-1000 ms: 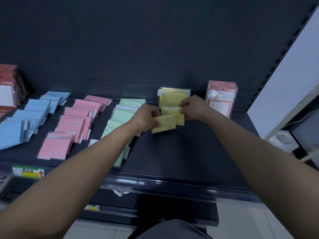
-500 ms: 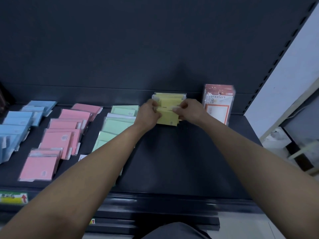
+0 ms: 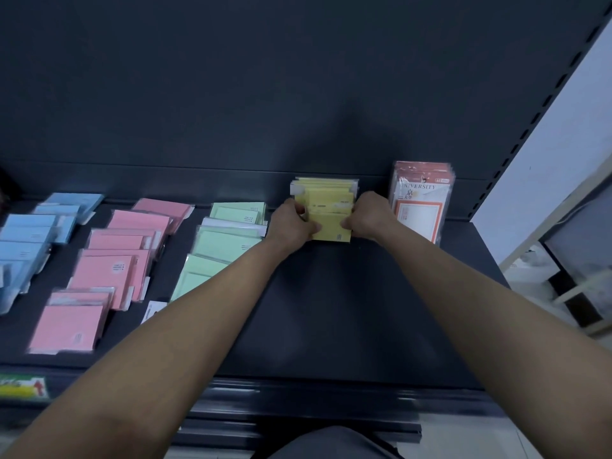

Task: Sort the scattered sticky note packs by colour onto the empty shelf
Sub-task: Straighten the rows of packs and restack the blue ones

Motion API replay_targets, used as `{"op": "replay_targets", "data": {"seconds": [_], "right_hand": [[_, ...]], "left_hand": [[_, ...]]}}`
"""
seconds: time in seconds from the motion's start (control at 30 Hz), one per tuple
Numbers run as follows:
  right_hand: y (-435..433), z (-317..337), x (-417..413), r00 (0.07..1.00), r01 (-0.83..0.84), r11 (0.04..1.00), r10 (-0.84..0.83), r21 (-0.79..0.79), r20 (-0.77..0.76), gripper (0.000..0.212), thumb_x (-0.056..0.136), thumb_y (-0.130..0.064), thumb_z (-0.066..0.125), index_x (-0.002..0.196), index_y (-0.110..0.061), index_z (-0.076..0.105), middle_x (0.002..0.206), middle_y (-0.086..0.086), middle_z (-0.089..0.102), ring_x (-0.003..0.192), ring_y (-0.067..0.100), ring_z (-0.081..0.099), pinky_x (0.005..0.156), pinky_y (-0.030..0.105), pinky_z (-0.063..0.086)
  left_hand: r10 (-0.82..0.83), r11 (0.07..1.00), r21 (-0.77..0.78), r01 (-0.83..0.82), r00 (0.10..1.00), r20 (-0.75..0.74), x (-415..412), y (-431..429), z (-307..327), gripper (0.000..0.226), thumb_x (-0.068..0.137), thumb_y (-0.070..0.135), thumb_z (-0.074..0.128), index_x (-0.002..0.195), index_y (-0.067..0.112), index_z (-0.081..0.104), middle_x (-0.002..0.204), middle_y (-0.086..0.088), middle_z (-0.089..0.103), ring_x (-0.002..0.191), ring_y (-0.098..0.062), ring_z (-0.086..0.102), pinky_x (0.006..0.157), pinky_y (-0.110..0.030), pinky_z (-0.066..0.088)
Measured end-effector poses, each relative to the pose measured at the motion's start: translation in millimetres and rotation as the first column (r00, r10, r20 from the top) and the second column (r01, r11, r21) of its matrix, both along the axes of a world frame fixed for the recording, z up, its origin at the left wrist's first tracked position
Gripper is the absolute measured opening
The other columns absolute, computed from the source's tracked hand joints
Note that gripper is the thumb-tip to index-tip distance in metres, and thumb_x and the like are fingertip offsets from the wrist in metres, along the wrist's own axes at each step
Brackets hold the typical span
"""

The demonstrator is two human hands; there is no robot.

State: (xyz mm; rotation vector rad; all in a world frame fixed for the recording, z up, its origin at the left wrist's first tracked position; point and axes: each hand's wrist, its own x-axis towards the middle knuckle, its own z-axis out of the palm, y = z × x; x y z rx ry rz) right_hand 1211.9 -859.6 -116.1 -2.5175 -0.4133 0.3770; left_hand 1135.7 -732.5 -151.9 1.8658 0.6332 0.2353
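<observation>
Left hand (image 3: 291,223) and right hand (image 3: 368,215) pinch yellow packs (image 3: 326,202) at the shelf (image 3: 331,309) rear edge. Risk: slick wrappers may let the stack slump forward on release.

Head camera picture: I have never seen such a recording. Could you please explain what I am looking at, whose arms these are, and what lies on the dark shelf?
There is no machine here. A person wears a wide-angle camera on the head, looking forward and down, so the two bare arms are the person's own. The dark shelf holds sticky note packs in rows by colour: blue packs at the left, then pink packs, green packs, and yellow packs near the back. A stack of red and white packs stands upright to the right of the yellow ones. The left hand and the right hand grip the yellow packs from either side, apparently squaring them together.
</observation>
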Motion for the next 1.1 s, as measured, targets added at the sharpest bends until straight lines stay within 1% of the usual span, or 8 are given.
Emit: {"op": "replay_targets", "data": {"seconds": [0.2,0.27,0.33,0.47,0.63,0.77,1.0,1.1], "right_hand": [[-4.9,3.1,-2.6,0.999,-0.031,0.999,0.031,0.011,-0.023,0.019,0.08,-0.005,0.068,0.095,0.006,0.065,0.097,0.017,0.068,0.091,0.029,0.067,0.081,0.042,0.056],[-7.0,7.1,-4.7,0.999,-0.042,0.999,0.043,-0.031,0.022,0.009,0.081,-0.005,0.065,0.078,0.002,0.061,0.084,0.014,0.065,0.082,0.026,0.064,0.064,0.035,0.055],[-9.4,9.8,-4.6,0.996,-0.035,0.996,0.041,-0.078,0.079,0.03,0.083,-0.005,0.061,0.058,-0.007,0.045,0.063,0.007,0.052,0.063,0.021,0.053,0.044,0.026,0.036],[-13.1,13.6,-5.2,0.987,-0.027,0.994,0.043,-0.105,0.155,0.039,0.084,-0.002,0.058,0.053,-0.011,0.034,0.055,0.003,0.038,0.051,0.018,0.04,0.042,0.026,0.026],[-2.9,30.0,-20.5,0.967,-0.065,0.992,0.088,-0.104,0.239,0.019,0.084,-0.008,0.061,0.065,-0.006,0.055,0.068,0.008,0.054,0.073,0.028,0.058,0.056,0.029,0.044],[20.0,42.3,-41.6,0.947,-0.287,0.958,0.28,0.018,0.158,0.02,0.086,-0.014,0.064,0.09,0.005,0.07,0.087,0.015,0.069,0.077,0.022,0.062,0.069,0.031,0.051],[65.7,38.6,-78.7,0.88,-0.469,0.883,0.469,-0.017,0.07,0.021,0.084,-0.021,0.069,0.097,-0.004,0.07,0.087,0.007,0.065,0.067,0.013,0.054,0.058,0.024,0.041],[82.1,33.0,-88.8,0.871,-0.487,0.872,0.489,-0.057,0.044,0.032,0.085,-0.022,0.069,0.108,0.001,0.067,0.112,0.013,0.067,0.097,0.024,0.062,0.08,0.029,0.05]], "left_hand": [[-0.028,1.0,0.007,0.029,0.999,-0.033,-4.2,3.1,2.0,0.037,0.076,0.001,0.073,0.104,0.008,0.05,0.104,-0.019,0.059,0.077,-0.028,0.061,0.08,-0.047,0.056],[-0.037,0.999,0.03,0.038,0.998,-0.043,-5.9,3.9,4.3,0.038,0.076,0.002,0.073,0.106,0.008,0.05,0.103,-0.016,0.058,0.078,-0.029,0.062,0.082,-0.047,0.056],[-0.039,0.996,0.076,0.043,0.998,-0.054,-8.0,5.3,7.6,0.04,0.076,0.005,0.073,0.109,0.007,0.05,0.104,-0.015,0.059,0.089,-0.032,0.064,0.085,-0.046,0.054],[-0.038,0.99,0.133,0.047,0.997,-0.069,-15.0,8.4,11.5,0.044,0.074,0.005,0.073,0.109,0.008,0.048,0.104,-0.013,0.059,0.099,-0.032,0.061,0.087,-0.045,0.052],[-0.034,0.979,0.198,0.044,0.998,-0.055,-28.3,18.6,20.7,0.042,0.075,0.005,0.071,0.112,0.005,0.051,0.094,-0.009,0.058,0.095,-0.033,0.063,0.087,-0.045,0.052],[-0.041,0.963,0.263,0.053,0.998,-0.053,-44.9,40.5,39.8,0.034,0.075,0.004,0.072,0.105,0.003,0.057,0.091,-0.008,0.055,0.083,-0.027,0.058,0.081,-0.038,0.052],[-0.077,0.864,0.448,0.229,0.94,-0.332,-102.8,85.2,67.1,0.033,0.073,0.01,0.078,0.102,0.004,0.064,0.106,-0.018,0.065,0.09,-0.033,0.061,0.066,-0.025,0.041],[-0.11,0.854,0.405,0.328,0.873,-0.475,-125.4,100.9,64.7,0.039,0.071,0.014,0.081,0.104,0.006,0.063,0.109,-0.015,0.063,0.091,-0.027,0.057,0.082,-0.027,0.043]]}}
